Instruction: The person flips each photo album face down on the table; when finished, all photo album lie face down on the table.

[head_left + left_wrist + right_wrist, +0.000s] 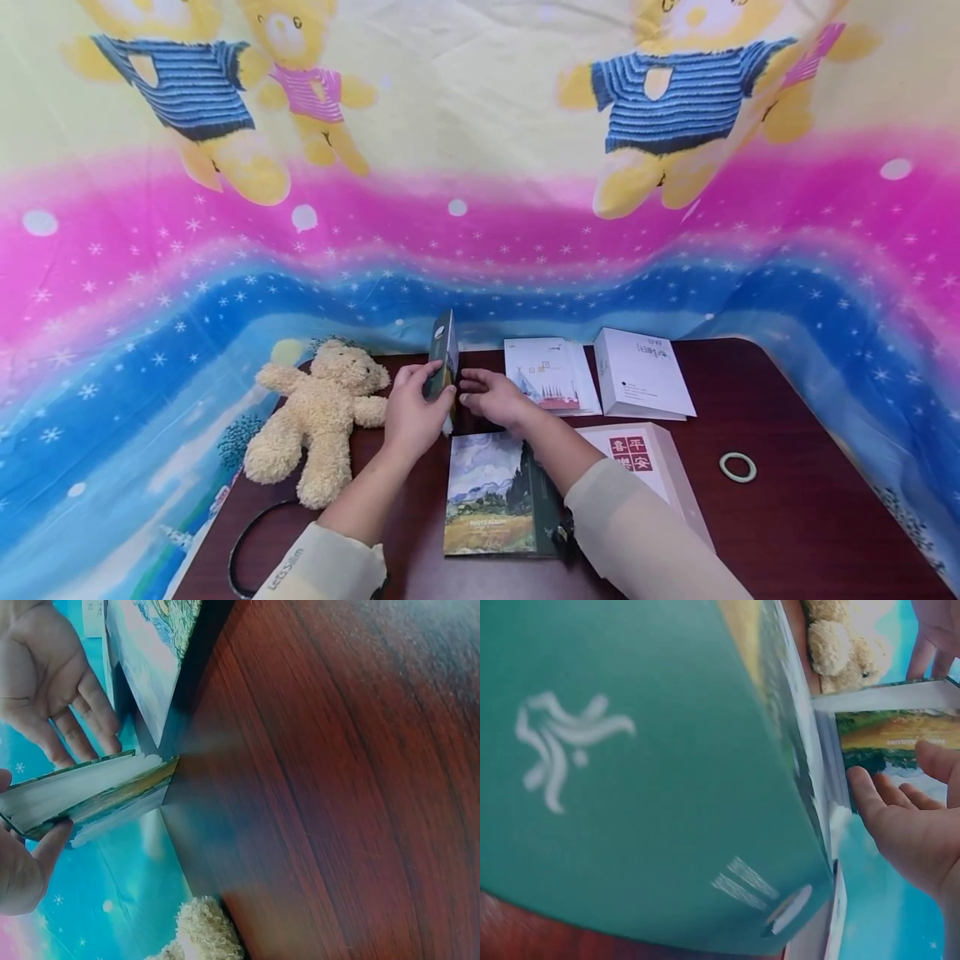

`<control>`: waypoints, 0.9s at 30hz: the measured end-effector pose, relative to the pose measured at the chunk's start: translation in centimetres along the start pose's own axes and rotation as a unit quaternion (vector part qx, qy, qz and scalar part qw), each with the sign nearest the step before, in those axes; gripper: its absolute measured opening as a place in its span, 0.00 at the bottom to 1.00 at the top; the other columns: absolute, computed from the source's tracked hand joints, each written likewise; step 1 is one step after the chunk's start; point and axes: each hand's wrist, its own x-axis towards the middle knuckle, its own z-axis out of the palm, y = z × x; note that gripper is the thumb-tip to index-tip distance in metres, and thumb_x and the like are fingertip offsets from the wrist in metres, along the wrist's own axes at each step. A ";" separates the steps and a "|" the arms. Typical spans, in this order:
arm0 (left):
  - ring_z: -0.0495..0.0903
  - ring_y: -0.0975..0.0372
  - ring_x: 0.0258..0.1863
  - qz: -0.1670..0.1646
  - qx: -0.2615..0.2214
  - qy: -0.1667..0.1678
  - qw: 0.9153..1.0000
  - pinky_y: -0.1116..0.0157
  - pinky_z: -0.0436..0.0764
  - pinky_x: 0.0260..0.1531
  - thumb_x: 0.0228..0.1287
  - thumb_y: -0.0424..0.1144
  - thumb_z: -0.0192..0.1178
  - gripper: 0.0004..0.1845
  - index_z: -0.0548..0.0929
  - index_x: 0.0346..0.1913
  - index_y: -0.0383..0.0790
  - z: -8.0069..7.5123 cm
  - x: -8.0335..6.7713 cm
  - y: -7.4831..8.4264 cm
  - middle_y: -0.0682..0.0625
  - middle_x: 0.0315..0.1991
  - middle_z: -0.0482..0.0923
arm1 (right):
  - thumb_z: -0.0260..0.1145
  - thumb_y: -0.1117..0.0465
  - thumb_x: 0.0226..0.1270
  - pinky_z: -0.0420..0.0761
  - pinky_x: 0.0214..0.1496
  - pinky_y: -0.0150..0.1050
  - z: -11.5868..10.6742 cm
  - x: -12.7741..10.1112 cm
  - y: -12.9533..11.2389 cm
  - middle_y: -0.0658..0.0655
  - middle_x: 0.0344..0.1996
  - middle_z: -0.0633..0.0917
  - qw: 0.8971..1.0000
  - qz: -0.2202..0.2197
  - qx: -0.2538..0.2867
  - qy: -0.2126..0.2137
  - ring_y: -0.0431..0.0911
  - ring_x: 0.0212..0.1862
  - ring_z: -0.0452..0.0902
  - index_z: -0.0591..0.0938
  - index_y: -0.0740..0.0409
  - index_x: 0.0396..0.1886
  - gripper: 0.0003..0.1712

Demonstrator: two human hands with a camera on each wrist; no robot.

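Note:
A thick photo album (444, 354) stands upright on its edge toward the back of the table, with a landscape picture and dark green on its cover. My left hand (416, 408) grips it from the left side, thumb on the near edge. In the left wrist view, white page edges show between the covers of this album (82, 791). My right hand (495, 398) is just right of it, fingers extended toward the cover. The right wrist view shows the fingertips of the right hand (915, 832) right at the picture cover. A second photo album (487, 492) lies flat in front.
A plush bear (322, 417) lies at the left, above a black cord-like loop (243, 542). White booklets (551, 375) and a white box-like book (648, 375) stand behind on the right. Under my right forearm is a red-stamped book (675, 483); a pale ring (737, 467) lies farther right.

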 end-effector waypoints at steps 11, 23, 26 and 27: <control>0.83 0.54 0.48 0.026 0.016 0.007 1.000 0.53 0.83 0.47 0.64 0.47 0.71 0.25 0.84 0.64 0.49 0.7 0.0 0.3 0.50 0.57 0.75 | 0.62 0.61 0.79 0.83 0.59 0.52 -1.0 0.5 -2.6 0.66 0.73 0.72 0.995 -0.044 0.031 0.086 0.58 0.69 0.74 0.68 0.57 0.79 0.32; 0.83 0.54 0.48 0.048 0.031 0.008 0.998 0.53 0.83 0.47 0.63 0.47 0.73 0.25 0.86 0.63 0.47 1.5 -0.6 1.3 0.49 0.56 0.77 | 0.61 0.54 0.81 0.79 0.64 0.56 -1.3 1.0 -4.4 0.61 0.80 0.60 0.993 -0.026 0.054 0.099 0.58 0.73 0.67 0.62 0.43 0.83 0.35; 0.83 0.55 0.49 0.049 0.033 0.004 0.998 0.53 0.82 0.47 0.64 0.48 0.72 0.25 0.86 0.63 0.47 1.7 -0.7 1.5 0.50 0.56 0.78 | 0.60 0.53 0.81 0.78 0.65 0.56 -1.3 0.9 -4.7 0.58 0.81 0.60 0.993 -0.024 0.051 0.102 0.57 0.75 0.66 0.62 0.39 0.83 0.35; 0.83 0.56 0.49 0.049 0.035 0.001 0.998 0.53 0.82 0.47 0.64 0.49 0.72 0.25 0.86 0.63 0.47 1.8 -0.8 1.5 0.51 0.56 0.77 | 0.60 0.52 0.82 0.78 0.66 0.56 -1.3 0.9 -4.7 0.57 0.81 0.60 0.993 -0.024 0.046 0.103 0.57 0.75 0.66 0.62 0.38 0.83 0.34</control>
